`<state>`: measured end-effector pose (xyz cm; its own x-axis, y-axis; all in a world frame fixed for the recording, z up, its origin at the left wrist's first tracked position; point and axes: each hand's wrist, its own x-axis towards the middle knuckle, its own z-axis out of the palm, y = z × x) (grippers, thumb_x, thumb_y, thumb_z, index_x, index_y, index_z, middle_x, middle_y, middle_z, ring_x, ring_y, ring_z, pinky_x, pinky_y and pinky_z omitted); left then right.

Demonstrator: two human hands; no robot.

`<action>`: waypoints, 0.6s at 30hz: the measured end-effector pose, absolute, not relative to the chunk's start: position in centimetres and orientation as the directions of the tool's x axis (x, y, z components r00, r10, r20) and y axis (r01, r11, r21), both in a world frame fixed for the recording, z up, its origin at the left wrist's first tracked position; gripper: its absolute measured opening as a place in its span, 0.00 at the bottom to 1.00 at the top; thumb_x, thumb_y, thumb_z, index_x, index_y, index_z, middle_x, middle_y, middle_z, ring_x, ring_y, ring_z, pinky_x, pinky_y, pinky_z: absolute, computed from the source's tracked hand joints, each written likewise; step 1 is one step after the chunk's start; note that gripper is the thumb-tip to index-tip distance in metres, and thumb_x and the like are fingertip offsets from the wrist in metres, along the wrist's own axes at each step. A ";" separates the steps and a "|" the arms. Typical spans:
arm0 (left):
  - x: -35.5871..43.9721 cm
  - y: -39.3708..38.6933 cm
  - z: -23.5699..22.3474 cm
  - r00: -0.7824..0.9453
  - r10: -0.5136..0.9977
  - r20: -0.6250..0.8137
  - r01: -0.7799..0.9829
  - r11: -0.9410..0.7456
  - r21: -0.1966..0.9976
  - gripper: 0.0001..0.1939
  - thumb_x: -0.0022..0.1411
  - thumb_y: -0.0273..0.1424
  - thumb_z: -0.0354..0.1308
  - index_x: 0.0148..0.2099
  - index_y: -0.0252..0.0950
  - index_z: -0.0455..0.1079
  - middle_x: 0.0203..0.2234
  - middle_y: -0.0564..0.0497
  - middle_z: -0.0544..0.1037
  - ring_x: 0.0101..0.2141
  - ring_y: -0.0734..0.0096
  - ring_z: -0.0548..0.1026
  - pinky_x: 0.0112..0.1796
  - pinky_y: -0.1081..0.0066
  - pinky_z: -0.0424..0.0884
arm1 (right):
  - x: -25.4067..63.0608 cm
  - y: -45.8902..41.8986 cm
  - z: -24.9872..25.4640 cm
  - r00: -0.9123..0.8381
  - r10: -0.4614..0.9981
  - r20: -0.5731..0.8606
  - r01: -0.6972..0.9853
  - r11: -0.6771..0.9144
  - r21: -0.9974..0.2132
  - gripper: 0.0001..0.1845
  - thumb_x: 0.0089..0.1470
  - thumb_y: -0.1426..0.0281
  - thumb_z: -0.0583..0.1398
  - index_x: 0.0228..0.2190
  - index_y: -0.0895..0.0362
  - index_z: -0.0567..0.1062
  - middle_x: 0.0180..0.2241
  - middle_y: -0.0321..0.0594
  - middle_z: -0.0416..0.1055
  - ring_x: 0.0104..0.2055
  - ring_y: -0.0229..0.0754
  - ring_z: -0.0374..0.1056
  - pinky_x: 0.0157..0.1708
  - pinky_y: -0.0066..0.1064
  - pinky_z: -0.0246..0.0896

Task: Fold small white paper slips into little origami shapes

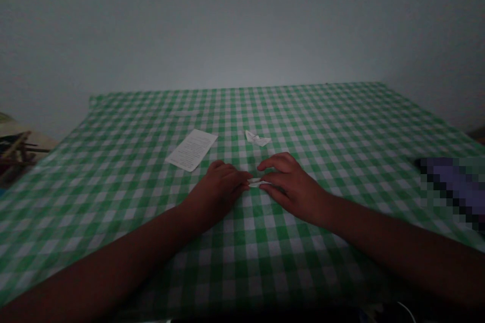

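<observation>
Head view: paper [255,182] in pinch of both hands [222,185] [291,184]; printed sheet [192,150], folded scrap [257,138] beyond.

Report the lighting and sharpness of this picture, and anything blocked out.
Head view: dim overall, no strong glare, the wall palest just above the tablecloth; head view: left hand and right hand dark; head view: print on the flat sheet too soft to read; head view: coarse pixel blocks cover the purple thing at right.

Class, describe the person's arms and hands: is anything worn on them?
The left hand and right hand are ungloved; the left forearm and right forearm show no sleeve, watch or bracelet. Fine markings are too dim to tell.
</observation>
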<state>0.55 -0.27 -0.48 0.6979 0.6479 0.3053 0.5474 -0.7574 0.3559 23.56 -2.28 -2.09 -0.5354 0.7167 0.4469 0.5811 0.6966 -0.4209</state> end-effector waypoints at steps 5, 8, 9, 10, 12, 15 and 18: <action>0.4 0.2 -0.9 0.714 0.676 0.184 0.589 -0.721 0.364 0.10 0.67 0.24 0.53 0.47 0.37 0.73 0.39 0.49 0.80 0.42 0.63 0.75 0.48 0.56 0.63 | 23.6 -2.3 -1.8 -0.566 0.751 0.340 0.631 0.660 -0.407 0.08 0.62 0.73 0.58 0.39 0.56 0.78 0.50 0.45 0.71 0.55 0.53 0.61 0.53 0.52 0.60; 0.1 0.7 -1.2 0.717 0.673 0.181 0.591 -0.725 0.354 0.10 0.68 0.25 0.53 0.47 0.38 0.74 0.39 0.50 0.80 0.42 0.63 0.75 0.49 0.55 0.62 | 23.9 -2.1 -1.9 -0.561 0.749 0.354 0.630 0.663 -0.405 0.10 0.60 0.76 0.58 0.41 0.56 0.78 0.51 0.46 0.71 0.55 0.52 0.61 0.54 0.51 0.60; -0.1 0.8 -1.3 0.718 0.672 0.181 0.592 -0.727 0.349 0.11 0.68 0.25 0.53 0.47 0.38 0.74 0.39 0.50 0.80 0.42 0.63 0.75 0.49 0.55 0.61 | 24.1 -2.0 -1.9 -0.554 0.747 0.367 0.625 0.665 -0.410 0.10 0.59 0.76 0.58 0.40 0.57 0.78 0.51 0.46 0.71 0.54 0.51 0.61 0.54 0.50 0.60; -0.2 0.9 -1.3 0.718 0.672 0.183 0.593 -0.728 0.345 0.11 0.67 0.25 0.53 0.47 0.38 0.74 0.39 0.50 0.80 0.42 0.63 0.75 0.49 0.56 0.61 | 24.2 -1.8 -1.9 -0.545 0.747 0.380 0.621 0.664 -0.415 0.10 0.59 0.77 0.58 0.40 0.57 0.77 0.50 0.46 0.71 0.54 0.51 0.62 0.54 0.49 0.60; -0.3 1.0 -1.4 0.714 0.674 0.187 0.596 -0.727 0.341 0.10 0.67 0.25 0.53 0.46 0.38 0.74 0.39 0.50 0.80 0.42 0.63 0.75 0.49 0.56 0.61 | 24.4 -1.6 -1.9 -0.524 0.752 0.399 0.621 0.658 -0.426 0.10 0.59 0.78 0.57 0.39 0.57 0.77 0.49 0.47 0.71 0.52 0.50 0.63 0.54 0.48 0.60; -0.4 1.0 -1.3 0.712 0.680 0.175 0.604 -0.720 0.341 0.10 0.67 0.26 0.53 0.46 0.38 0.73 0.40 0.51 0.80 0.43 0.63 0.75 0.49 0.56 0.60 | 24.4 -1.4 -1.5 -0.498 0.765 0.408 0.633 0.642 -0.433 0.09 0.58 0.78 0.57 0.37 0.58 0.76 0.44 0.47 0.72 0.48 0.48 0.65 0.51 0.45 0.61; -0.4 0.9 -1.2 0.698 0.698 0.160 0.626 -0.703 0.337 0.09 0.67 0.26 0.53 0.46 0.38 0.73 0.40 0.51 0.80 0.43 0.62 0.75 0.49 0.56 0.60 | 24.2 -1.7 -1.0 -0.460 0.794 0.396 0.678 0.603 -0.420 0.05 0.58 0.77 0.58 0.35 0.59 0.74 0.37 0.45 0.72 0.43 0.47 0.65 0.46 0.42 0.62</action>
<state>-0.39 0.91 -1.17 0.6979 0.6981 0.1601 0.6261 -0.7032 0.3370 24.16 -1.74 -1.00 -0.4603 0.7945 0.3962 0.6783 0.6026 -0.4204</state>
